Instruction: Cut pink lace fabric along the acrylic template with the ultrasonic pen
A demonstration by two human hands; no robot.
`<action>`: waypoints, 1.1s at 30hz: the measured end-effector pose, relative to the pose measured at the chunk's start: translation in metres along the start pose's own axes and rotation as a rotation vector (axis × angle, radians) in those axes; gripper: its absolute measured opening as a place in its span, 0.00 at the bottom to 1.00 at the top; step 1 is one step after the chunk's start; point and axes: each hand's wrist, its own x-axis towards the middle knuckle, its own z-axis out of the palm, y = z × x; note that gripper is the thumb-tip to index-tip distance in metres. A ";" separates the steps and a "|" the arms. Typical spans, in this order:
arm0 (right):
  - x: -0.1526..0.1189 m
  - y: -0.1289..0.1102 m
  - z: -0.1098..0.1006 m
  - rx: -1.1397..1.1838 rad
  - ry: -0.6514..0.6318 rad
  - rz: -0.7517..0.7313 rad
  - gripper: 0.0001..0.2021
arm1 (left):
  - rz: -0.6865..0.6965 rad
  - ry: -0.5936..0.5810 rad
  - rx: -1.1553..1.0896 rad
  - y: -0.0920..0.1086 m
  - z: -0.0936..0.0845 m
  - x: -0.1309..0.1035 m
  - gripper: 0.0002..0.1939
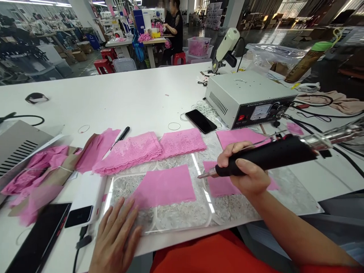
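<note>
My right hand (pixel 253 176) grips the black handle of a handheld ultrasonic welder (pixel 273 153), its pointed metal tip aimed left. That tip is just right of a flat pink fabric piece (pixel 170 187), and I cannot tell whether it touches the mat. Fingers stretched out, my left hand (pixel 118 235) lies at the fabric's lower left corner, palm down. The piece rests on a marbled grey mat (pixel 182 220). Another pink piece (pixel 222 182) is partly hidden behind my right hand. Stacked pink lace panels (pixel 133 149) lie behind, with more lace (pixel 183 142) beside them.
A grey control box (pixel 247 98) with a meter and cables stands at the back right. Near it lie a phone (pixel 201 120) and tangled elastic loops. At left are a pen (pixel 122 134), bundled pink fabric (pixel 45 167), a white power bank (pixel 85 193) and a black device (pixel 40 235).
</note>
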 end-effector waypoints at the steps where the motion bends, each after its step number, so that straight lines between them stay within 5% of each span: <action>1: 0.004 -0.005 -0.006 -0.015 0.016 -0.022 0.06 | 0.016 0.007 -0.022 0.008 0.002 0.007 0.27; 8: 0.023 -0.019 -0.041 -0.120 0.098 -0.054 0.06 | 0.175 -0.049 -0.133 0.081 0.047 0.084 0.17; 12: 0.024 -0.010 -0.045 -0.093 0.089 -0.016 0.06 | 0.220 -0.128 -0.113 0.103 0.074 0.112 0.16; 19: 0.024 0.002 -0.041 -0.075 0.065 0.009 0.06 | 0.168 -0.196 -0.078 0.109 0.092 0.119 0.23; 33: 0.025 0.009 -0.041 -0.076 0.024 0.008 0.06 | 0.133 -0.198 -0.092 0.110 0.094 0.119 0.24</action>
